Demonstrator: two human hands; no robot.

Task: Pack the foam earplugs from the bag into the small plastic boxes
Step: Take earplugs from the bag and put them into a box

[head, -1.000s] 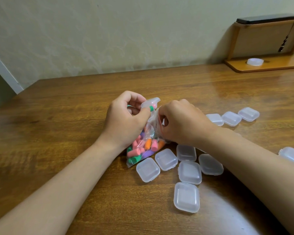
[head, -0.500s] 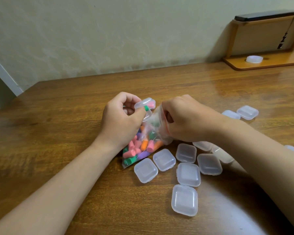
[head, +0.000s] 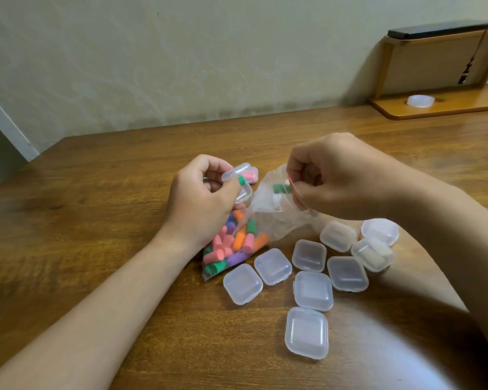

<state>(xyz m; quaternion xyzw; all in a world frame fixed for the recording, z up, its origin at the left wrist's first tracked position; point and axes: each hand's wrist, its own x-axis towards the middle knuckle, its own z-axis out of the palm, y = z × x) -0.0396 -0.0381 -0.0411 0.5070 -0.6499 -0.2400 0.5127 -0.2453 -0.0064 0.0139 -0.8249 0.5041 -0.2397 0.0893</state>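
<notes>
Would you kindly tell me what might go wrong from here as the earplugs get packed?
1. The right hand pinches a green earplug at the mouth of the bag; the light bag may lift with it and spill earplugs.
2. The left hand holds the open box; a jolt could shake out the pink earplug in it.
3. The right forearm lies close to the closed boxes and could knock them.
</notes>
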